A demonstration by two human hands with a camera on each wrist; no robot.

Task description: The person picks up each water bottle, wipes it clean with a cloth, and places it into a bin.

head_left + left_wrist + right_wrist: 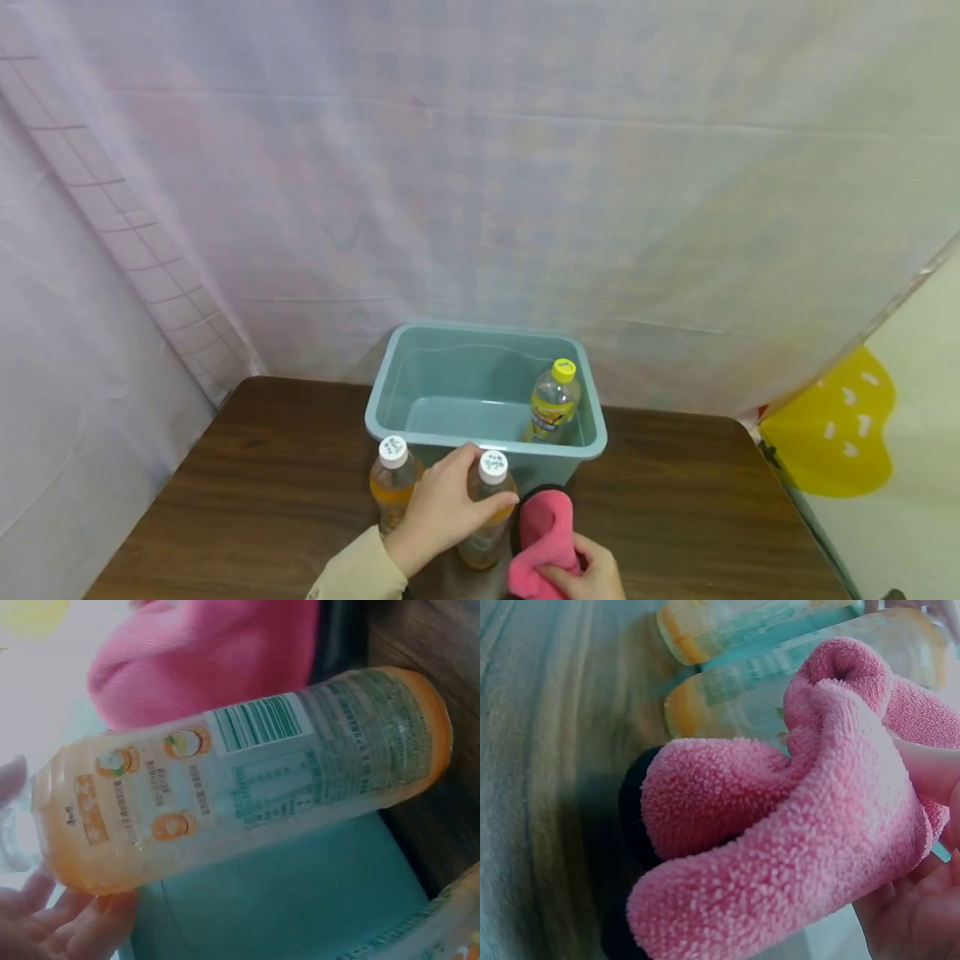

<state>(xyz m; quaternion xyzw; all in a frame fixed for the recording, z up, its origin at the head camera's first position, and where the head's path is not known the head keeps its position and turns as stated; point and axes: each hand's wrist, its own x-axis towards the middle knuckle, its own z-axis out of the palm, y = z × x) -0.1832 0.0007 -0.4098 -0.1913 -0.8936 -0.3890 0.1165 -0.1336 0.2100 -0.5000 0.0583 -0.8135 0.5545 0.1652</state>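
My left hand grips a clear plastic bottle near its neck, thumb on one side and fingers on the other. This bottle has a white cap with handwriting and an orange-and-green printed label. In my right hand is a bunched pink cloth with a dark edge, pinched between thumb and fingers just right of the bottle. A second white-capped bottle stands to the left, partly hidden by my left hand. In the right wrist view the folded cloth covers part of the gripped bottle.
Behind the bottles stands a blue-green plastic bin holding a yellow-capped bottle at its right end. Everything rests on a dark brown wooden table. A pale curtain hangs behind, and a yellow shape is at right.
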